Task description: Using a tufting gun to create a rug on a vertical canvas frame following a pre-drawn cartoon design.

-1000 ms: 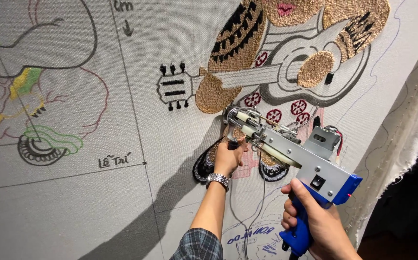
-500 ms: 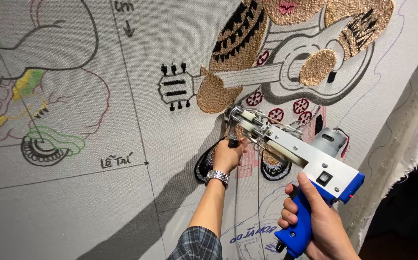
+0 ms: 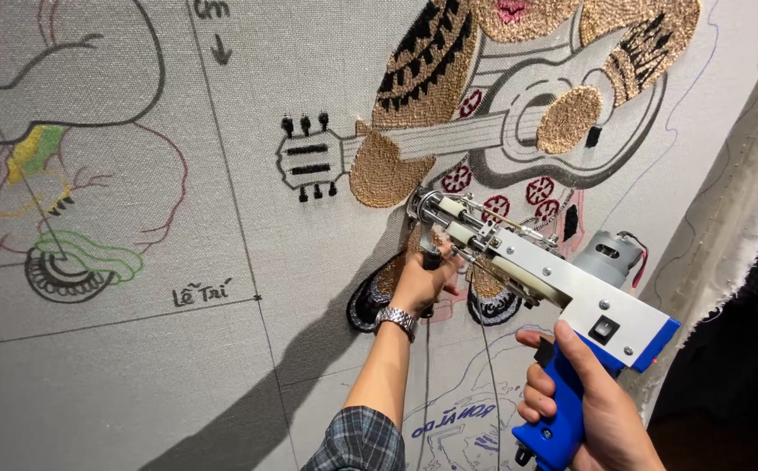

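A white and blue tufting gun (image 3: 562,292) points up and left at a stretched grey cloth (image 3: 222,366). My right hand (image 3: 584,401) is wrapped around its blue rear grip. My left hand (image 3: 422,279), a silver wristwatch on its wrist, grips the black front handle under the gun's nose. The needle end (image 3: 422,205) touches the cloth beside a tan tufted patch (image 3: 379,170) of a guitar-playing figure. Thin yarn runs down from the gun.
The cloth carries drawn outlines: a guitar head (image 3: 309,157) in black, a second sketch (image 3: 56,174) at left with green and yellow tufts, handwritten marks. The cloth's frayed right edge (image 3: 728,235) meets a dark space.
The gun's nose has crept up and left along the cloth toward the tan patch. Both hands moved with it and kept their grips.
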